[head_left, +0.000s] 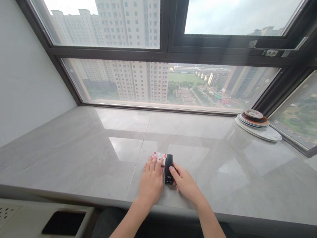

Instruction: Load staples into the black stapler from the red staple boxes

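Stapler and Box: Both Under Hand, Neither Released

Position: The black stapler lies lengthwise on the desk, just below the centre of the frame. A small red-and-white box lies directly to its left. Whether this is one box or two cannot be told; fingers cover the lower part.

Left hand: Palm down, fingers extended over the box. Contact is from above; whether the thumb closes on the box is hidden.

Right hand: Clamped on the stapler, thumb on the top face, fingers along the right side.

Progress, as judged from this view:
1. Done: each hand is on its thing, and the two things sit side by side, nearly touching.
2. Not done: neither thing is free of the hands. No opened stapler and no loose staples are visible.
3. Not determinable: whether the stapler is loaded, and whether the box is sealed.

Surroundings: A stack of plates rests at the right of the frame, below the window, well apart from both hands.
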